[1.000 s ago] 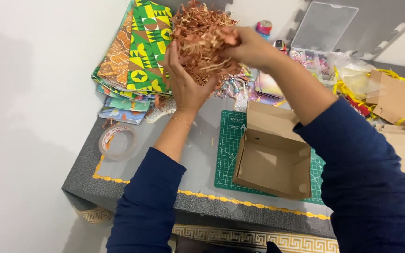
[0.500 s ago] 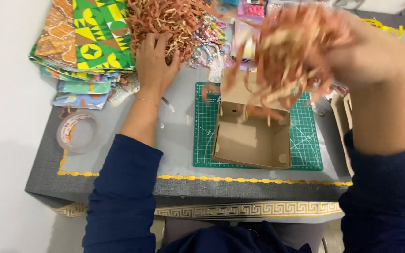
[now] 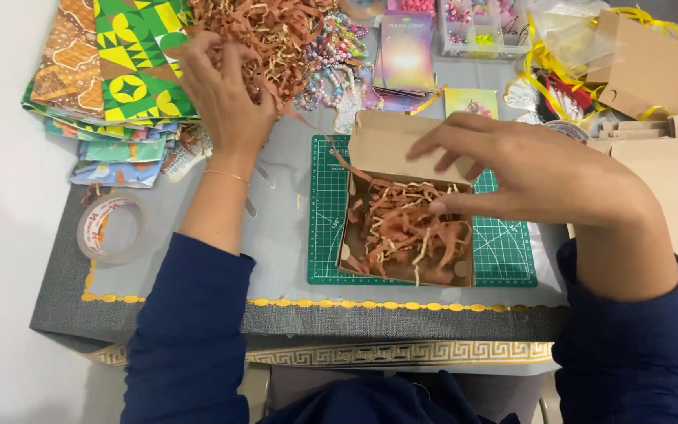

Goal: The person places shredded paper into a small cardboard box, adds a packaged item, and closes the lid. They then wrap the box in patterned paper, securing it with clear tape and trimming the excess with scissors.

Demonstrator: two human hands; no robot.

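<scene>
A small open cardboard box (image 3: 377,149) sits on a green cutting mat (image 3: 323,235) and holds brown shredded paper (image 3: 406,232). My right hand (image 3: 535,177) hovers just above the box with its fingers spread, holding nothing. My left hand (image 3: 225,94) rests on a large pile of the same shredded paper (image 3: 272,31) at the back of the table, fingers curled into the strands.
Stacked patterned fabrics (image 3: 119,71) lie at the back left, a roll of clear tape (image 3: 111,228) at the left. Beads, small packets and a clear organiser (image 3: 480,23) sit behind the box. Flat cardboard pieces (image 3: 653,71) and yellow ribbon lie at the right.
My right hand carried a handful of shredded paper from the pile and dropped it into the box, then opened. My left hand stayed at the pile.
</scene>
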